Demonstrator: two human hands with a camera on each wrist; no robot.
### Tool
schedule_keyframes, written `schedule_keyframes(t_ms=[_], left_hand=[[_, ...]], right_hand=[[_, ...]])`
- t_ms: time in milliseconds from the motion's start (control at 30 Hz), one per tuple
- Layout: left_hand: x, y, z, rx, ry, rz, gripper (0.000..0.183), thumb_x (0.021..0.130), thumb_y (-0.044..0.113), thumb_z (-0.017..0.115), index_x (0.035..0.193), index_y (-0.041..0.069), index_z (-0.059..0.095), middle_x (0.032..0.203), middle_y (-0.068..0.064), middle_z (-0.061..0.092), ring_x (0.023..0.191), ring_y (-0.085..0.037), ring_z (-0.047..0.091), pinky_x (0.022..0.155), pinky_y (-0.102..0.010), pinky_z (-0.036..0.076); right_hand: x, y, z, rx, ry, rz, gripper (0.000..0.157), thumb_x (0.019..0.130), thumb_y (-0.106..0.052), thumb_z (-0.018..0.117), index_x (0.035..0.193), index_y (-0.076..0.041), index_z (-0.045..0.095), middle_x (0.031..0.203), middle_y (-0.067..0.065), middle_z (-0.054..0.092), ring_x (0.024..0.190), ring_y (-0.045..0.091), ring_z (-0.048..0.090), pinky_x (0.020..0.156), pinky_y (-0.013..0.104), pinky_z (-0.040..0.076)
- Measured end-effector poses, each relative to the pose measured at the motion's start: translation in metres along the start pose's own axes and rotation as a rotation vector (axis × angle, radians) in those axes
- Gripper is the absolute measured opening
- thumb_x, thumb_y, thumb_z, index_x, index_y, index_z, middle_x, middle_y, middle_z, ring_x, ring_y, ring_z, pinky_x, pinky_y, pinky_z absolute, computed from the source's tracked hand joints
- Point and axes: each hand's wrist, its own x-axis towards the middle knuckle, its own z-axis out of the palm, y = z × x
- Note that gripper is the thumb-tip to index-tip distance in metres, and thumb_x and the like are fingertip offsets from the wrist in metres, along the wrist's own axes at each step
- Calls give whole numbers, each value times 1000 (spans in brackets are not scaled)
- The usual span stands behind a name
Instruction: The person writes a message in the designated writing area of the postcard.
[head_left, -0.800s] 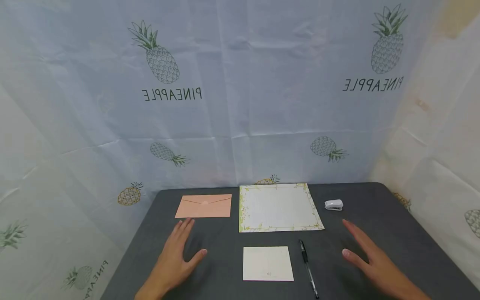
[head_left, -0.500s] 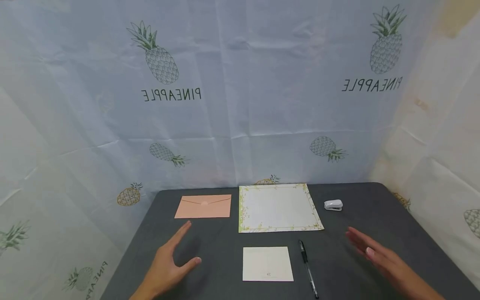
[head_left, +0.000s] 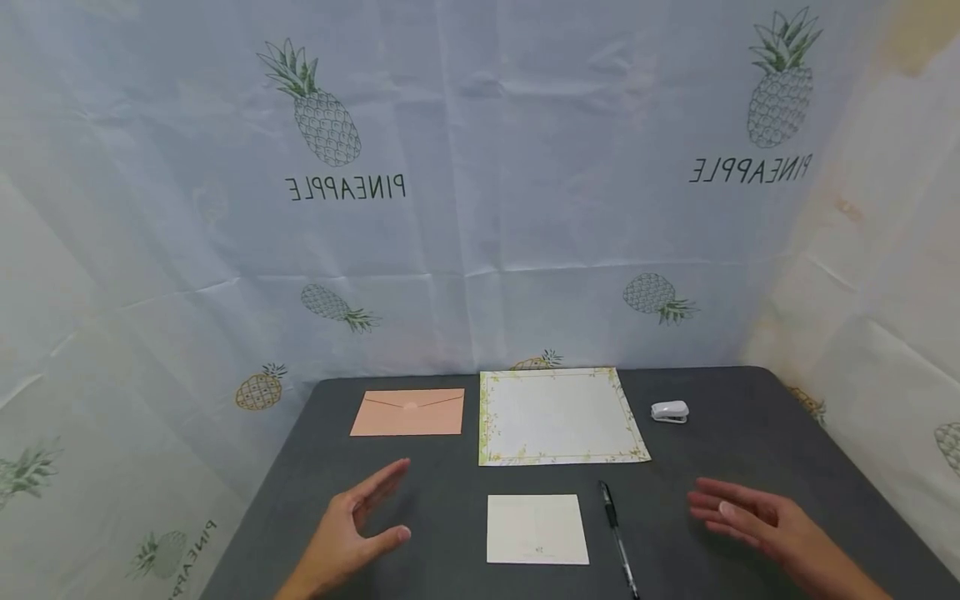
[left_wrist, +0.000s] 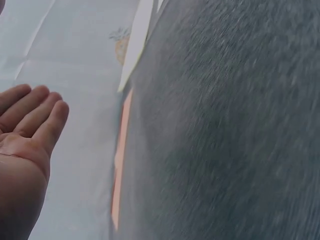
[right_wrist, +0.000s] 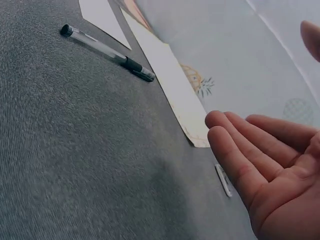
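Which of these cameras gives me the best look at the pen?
The right wrist view: the pen appears larger there, from end to end. The head view shows it smaller, with one end at the bottom edge. The left wrist view doesn't show it.

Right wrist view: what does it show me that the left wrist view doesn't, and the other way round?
Only the right wrist view shows the right hand, the black-gripped pen and the white stapler.

Only the left wrist view shows the left hand.

Both show the bordered sheet, the pink envelope, the dark table and the pineapple curtain. The small card is plain in the right; the left has a white sliver too cut off to identify.
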Motion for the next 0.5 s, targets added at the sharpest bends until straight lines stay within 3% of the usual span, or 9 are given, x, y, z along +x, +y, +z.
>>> schedule_keyframes(t_ms=[100,200,433,500], left_hand=[[3,-1,7,-26,-27,-20,69,96,-5,77,161,8,54,162,-7,59,148,-7,57,118,-20,47],[6,-2,15,-27,-50,-38,68,96,-3,79,159,9,57,160,-9,62,146,-7,59,117,-20,48],[13,-3,31,-45,-69,-60,63,95,0,81,154,7,62,155,-13,66,142,-30,65,115,-20,50],[15,-3,35,-61,-73,-73,62,95,1,82,153,5,62,155,-17,65,142,-31,65,115,-20,50]], right_hand=[[5,0,5,-103,102,58,46,122,-20,34,165,-10,49,148,-4,71,133,11,71,107,25,58],[10,1,12,-193,183,91,55,121,-23,42,164,11,37,148,8,71,127,13,74,103,28,61],[23,6,24,-249,262,108,59,117,-23,54,156,19,42,143,19,72,121,16,78,100,31,63],[28,7,29,-278,283,110,60,115,-24,58,154,20,46,141,22,73,119,19,79,99,32,64]])
